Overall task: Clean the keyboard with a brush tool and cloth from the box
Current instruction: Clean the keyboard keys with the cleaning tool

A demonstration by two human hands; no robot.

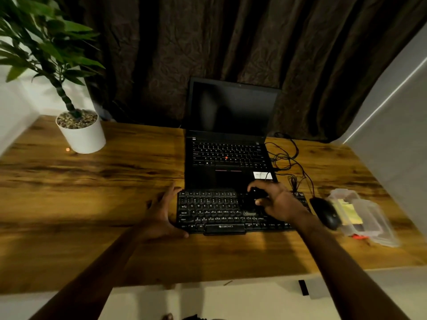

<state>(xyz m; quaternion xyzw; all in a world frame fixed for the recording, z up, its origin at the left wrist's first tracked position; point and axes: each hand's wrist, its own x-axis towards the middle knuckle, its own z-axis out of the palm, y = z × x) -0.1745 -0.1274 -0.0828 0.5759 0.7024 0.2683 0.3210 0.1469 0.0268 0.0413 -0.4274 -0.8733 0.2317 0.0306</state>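
Observation:
A black keyboard [215, 212] lies on the wooden desk [104, 181] in front of an open laptop [228, 146]. My left hand [163, 211] braces the keyboard's left edge, fingers straight and thumb at the front corner. My right hand [275, 200] hovers over the keyboard's right half and grips a small black brush tool [253, 199], its dark head down on the keys. At the right stands a clear plastic box [365, 215] with a yellow cloth [350, 212] inside it.
A black mouse [325, 212] sits between the keyboard and the box, its cables [288, 162] looped beside the laptop. A potted plant in a white pot [82, 135] stands at the back left. Dark curtains hang behind the desk.

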